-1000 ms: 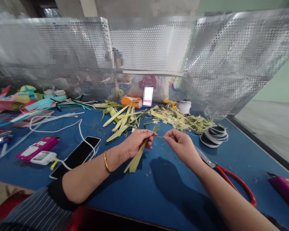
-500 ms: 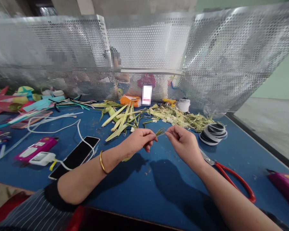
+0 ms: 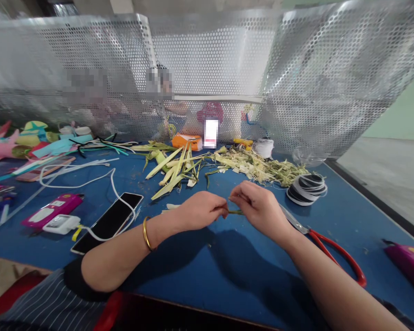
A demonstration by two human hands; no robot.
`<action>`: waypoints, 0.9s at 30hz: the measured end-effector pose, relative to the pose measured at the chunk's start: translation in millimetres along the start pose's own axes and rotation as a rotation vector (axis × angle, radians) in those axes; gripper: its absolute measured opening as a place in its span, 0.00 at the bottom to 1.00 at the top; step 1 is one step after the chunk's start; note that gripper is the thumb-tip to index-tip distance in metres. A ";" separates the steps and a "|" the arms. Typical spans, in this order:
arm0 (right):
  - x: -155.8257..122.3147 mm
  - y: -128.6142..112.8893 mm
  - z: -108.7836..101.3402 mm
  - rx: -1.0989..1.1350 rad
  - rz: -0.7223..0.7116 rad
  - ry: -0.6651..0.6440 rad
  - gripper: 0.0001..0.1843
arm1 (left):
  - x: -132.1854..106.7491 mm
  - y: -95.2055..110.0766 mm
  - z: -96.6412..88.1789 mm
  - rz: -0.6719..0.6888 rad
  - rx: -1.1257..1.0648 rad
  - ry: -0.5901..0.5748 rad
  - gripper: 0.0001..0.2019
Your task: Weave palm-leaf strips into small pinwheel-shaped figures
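Observation:
My left hand (image 3: 202, 210) and my right hand (image 3: 257, 207) meet over the blue table (image 3: 200, 271), fingertips almost touching. Both are closed in a pinch on a thin green leaf strip (image 3: 235, 212), which shows only as a short piece between them. The strip's pale end (image 3: 170, 207) pokes out to the left behind my left hand. A gold bangle sits on my left wrist. Behind my hands lies a heap of long green and yellow leaf strips (image 3: 174, 171).
Red-handled scissors (image 3: 327, 250) lie right of my right wrist. A coil of black and white band (image 3: 307, 187), leaf trimmings (image 3: 262, 169), a phone on a white cable (image 3: 108, 223), pink devices (image 3: 50, 210) and a perforated metal screen (image 3: 210, 78) surround the spot. People sit behind the screen.
My hands have come together and dropped slightly toward the table. The leaf strip, earlier slanting down from my left hand, now lies nearly hidden between the two pinches.

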State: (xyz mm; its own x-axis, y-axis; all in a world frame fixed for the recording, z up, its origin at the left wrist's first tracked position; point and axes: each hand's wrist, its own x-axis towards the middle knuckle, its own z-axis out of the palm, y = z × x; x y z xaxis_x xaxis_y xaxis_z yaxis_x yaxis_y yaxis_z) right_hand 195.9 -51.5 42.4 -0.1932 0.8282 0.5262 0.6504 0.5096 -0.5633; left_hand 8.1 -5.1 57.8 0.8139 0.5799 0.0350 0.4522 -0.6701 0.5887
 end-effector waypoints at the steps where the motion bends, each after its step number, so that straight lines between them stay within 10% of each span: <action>1: 1.2 2.1 0.3 0.076 0.077 -0.020 0.09 | -0.3 -0.5 -0.1 0.050 0.000 -0.019 0.09; 6: 5.3 16.0 6.7 0.546 0.499 -0.103 0.14 | -0.2 -1.4 -2.5 0.139 -0.127 0.052 0.09; 10: 2.6 16.2 19.4 0.664 0.577 -0.127 0.16 | 1.1 -1.6 -3.8 0.056 -0.179 0.268 0.10; 17: -12.2 -3.8 33.7 -0.054 0.081 0.011 0.13 | 5.1 -11.0 -0.8 -0.089 0.047 0.489 0.10; 22: -15.5 -9.8 29.7 -0.486 -0.269 0.001 0.15 | 3.7 -16.7 6.5 -0.023 0.353 0.371 0.11; 27: -8.5 -1.8 15.5 -0.452 -0.215 -0.092 0.14 | 2.3 -19.5 8.7 0.190 0.547 0.104 0.11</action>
State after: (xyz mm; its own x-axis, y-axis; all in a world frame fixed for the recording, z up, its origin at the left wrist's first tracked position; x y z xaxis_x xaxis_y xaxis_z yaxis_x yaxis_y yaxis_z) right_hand 184.9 -55.8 29.0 -0.4085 0.7428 0.5304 0.8378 0.5358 -0.1051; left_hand 4.3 5.3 39.4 0.8713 0.4506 0.1944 0.4472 -0.8922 0.0634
